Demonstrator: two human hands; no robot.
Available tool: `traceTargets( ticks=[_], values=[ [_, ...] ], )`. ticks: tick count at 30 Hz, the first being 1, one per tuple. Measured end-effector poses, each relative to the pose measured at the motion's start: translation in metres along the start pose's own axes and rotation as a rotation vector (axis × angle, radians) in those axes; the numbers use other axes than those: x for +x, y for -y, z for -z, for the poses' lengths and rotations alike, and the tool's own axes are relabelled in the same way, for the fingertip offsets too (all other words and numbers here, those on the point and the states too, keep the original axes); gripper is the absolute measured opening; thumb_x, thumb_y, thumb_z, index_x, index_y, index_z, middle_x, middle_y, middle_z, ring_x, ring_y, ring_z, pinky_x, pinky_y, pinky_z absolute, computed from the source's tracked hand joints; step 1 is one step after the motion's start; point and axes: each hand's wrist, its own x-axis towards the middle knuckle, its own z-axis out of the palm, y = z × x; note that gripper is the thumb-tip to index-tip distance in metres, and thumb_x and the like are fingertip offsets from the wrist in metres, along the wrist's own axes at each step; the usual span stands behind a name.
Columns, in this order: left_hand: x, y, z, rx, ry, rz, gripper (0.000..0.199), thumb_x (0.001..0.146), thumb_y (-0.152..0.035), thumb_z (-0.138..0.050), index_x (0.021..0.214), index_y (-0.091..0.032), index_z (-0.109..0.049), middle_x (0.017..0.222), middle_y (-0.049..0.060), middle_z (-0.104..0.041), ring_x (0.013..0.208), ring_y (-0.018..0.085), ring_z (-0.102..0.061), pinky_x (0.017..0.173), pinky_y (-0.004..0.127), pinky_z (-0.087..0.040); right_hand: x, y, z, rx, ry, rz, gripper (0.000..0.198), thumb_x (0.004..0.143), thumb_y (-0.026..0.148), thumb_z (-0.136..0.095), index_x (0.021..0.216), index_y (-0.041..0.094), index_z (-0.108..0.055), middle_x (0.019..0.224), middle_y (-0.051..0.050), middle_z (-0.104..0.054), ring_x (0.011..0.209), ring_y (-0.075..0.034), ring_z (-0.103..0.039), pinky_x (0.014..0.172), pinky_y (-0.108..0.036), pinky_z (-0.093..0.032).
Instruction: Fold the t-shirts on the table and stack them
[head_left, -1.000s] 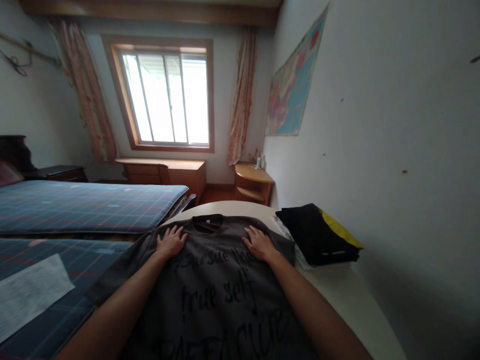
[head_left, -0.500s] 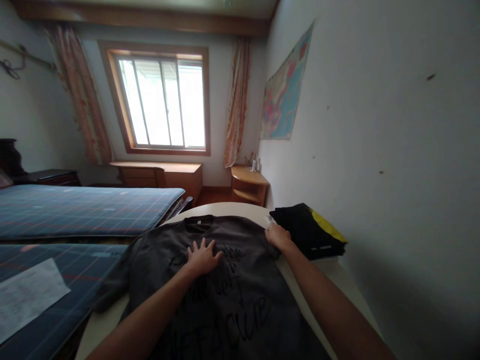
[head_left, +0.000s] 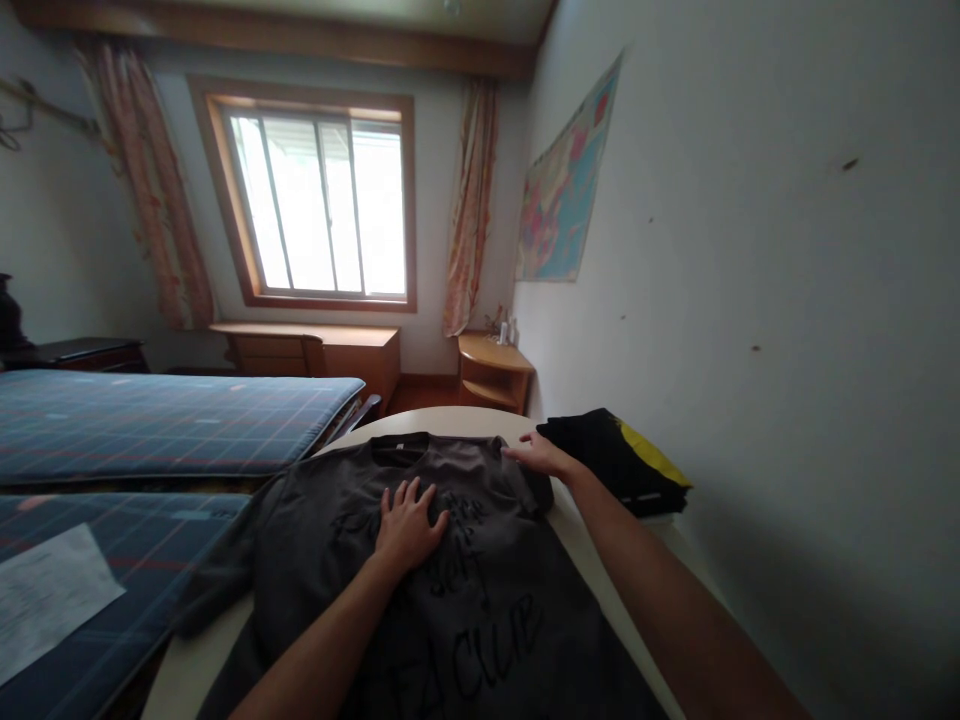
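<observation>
A dark grey T-shirt [head_left: 322,540] with black lettering lies spread front side up, its collar at the far end. My left hand [head_left: 411,525] rests flat on the upper chest of the shirt, fingers spread. At the right shoulder, my right hand [head_left: 546,456] has its fingertips on the fabric and appears to pinch it; the cloth puckers beside them. The right sleeve bunches below that hand, while the left sleeve stretches out toward the bed side. The lower hem is out of view.
The shirt covers much of a pale rounded table [head_left: 465,420]. A folded black and yellow clothing pile [head_left: 615,460] sits at its right, near the wall. To the left are plaid mattresses [head_left: 172,420] and a paper sheet [head_left: 52,595]. A corner shelf [head_left: 495,370] stands beyond.
My right hand has shifted left and its fist has loosened into extended fingers. The shirt's right shoulder has drawn inward and puckered. My left hand stays spread on the chest.
</observation>
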Motion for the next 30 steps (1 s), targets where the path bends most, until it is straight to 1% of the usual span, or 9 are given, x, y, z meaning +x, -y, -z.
traceTargets(
  ticks=[2,4,7,9,11,15,19,24,30],
  values=[
    [0.000,0.000,0.000,-0.005,-0.010,-0.012,0.061,0.089,-0.055,-0.044,0.142,-0.026,-0.050,0.153,0.011,-0.040,0.143,0.033,-0.030,0.117,0.056,-0.012,-0.013,-0.004,-0.012,-0.147,0.063,0.019,0.093,0.053,0.057,-0.085,0.128,0.009,-0.057,0.132,-0.021,-0.057,0.121,-0.033,-0.055,0.099,-0.037,-0.045],
    [0.000,-0.001,-0.001,-0.011,-0.010,-0.011,0.061,0.089,-0.055,-0.044,0.142,-0.025,-0.050,0.153,0.012,-0.041,0.142,0.033,-0.031,0.117,0.056,-0.014,-0.025,-0.008,-0.022,-0.312,0.100,0.016,0.099,0.046,0.049,-0.089,0.130,0.008,-0.055,0.138,-0.024,-0.050,0.129,-0.038,-0.047,0.104,-0.040,-0.041],
    [0.000,-0.001,-0.001,-0.009,-0.011,-0.013,0.061,0.089,-0.054,-0.044,0.142,-0.025,-0.051,0.152,0.012,-0.041,0.142,0.034,-0.031,0.116,0.056,-0.015,-0.034,-0.010,-0.026,-0.378,0.062,-0.010,0.072,0.054,0.029,-0.085,0.120,0.010,-0.064,0.138,-0.024,-0.052,0.132,-0.042,-0.043,0.105,-0.045,-0.040],
    [0.000,-0.001,-0.001,-0.005,-0.014,-0.017,0.061,0.089,-0.053,-0.045,0.142,-0.025,-0.050,0.153,0.012,-0.041,0.142,0.033,-0.031,0.116,0.056,-0.015,-0.033,-0.009,-0.018,-0.343,0.016,-0.032,0.048,0.064,0.023,-0.076,0.110,0.011,-0.069,0.127,-0.023,-0.061,0.125,-0.041,-0.051,0.099,-0.046,-0.045],
    [0.000,-0.001,-0.001,-0.005,-0.013,-0.022,0.061,0.089,-0.053,-0.044,0.143,-0.025,-0.050,0.153,0.012,-0.041,0.142,0.033,-0.031,0.116,0.056,-0.016,-0.027,-0.007,-0.003,-0.285,-0.065,-0.054,0.038,0.073,0.022,-0.066,0.110,0.012,-0.069,0.116,-0.022,-0.067,0.115,-0.038,-0.060,0.093,-0.045,-0.048],
    [0.000,0.000,-0.002,-0.002,0.002,-0.030,0.062,0.089,-0.055,-0.044,0.144,-0.027,-0.049,0.154,0.011,-0.039,0.144,0.033,-0.029,0.117,0.056,-0.014,-0.007,-0.002,0.037,-0.110,-0.306,-0.083,0.039,0.084,0.027,-0.055,0.121,0.016,-0.062,0.116,-0.016,-0.068,0.112,-0.030,-0.062,0.093,-0.037,-0.048],
    [0.001,0.001,-0.003,-0.005,0.010,-0.039,0.062,0.089,-0.056,-0.044,0.144,-0.028,-0.047,0.155,0.011,-0.037,0.144,0.034,-0.028,0.116,0.058,-0.014,0.010,0.003,0.059,0.092,-0.470,-0.139,0.044,0.086,0.036,-0.055,0.122,0.010,-0.061,0.114,-0.016,-0.069,0.105,-0.024,-0.066,0.086,-0.028,-0.051],
    [0.000,0.000,-0.003,-0.010,0.021,-0.041,0.063,0.089,-0.057,-0.045,0.145,-0.028,-0.047,0.156,0.011,-0.036,0.145,0.034,-0.027,0.116,0.058,-0.013,0.017,0.007,0.061,0.294,-0.430,-0.191,0.040,0.088,0.039,-0.054,0.109,0.010,-0.070,0.089,-0.011,-0.074,0.081,-0.021,-0.070,0.065,-0.024,-0.053],
    [0.000,0.000,-0.001,-0.021,0.025,-0.035,0.063,0.088,-0.057,-0.046,0.145,-0.028,-0.047,0.156,0.011,-0.036,0.145,0.035,-0.027,0.116,0.058,-0.014,0.011,0.028,0.045,0.416,-0.311,-0.101,0.031,0.090,0.023,-0.051,0.113,0.010,-0.068,0.107,-0.013,-0.072,0.100,-0.019,-0.067,0.079,-0.023,-0.052]
  ],
)
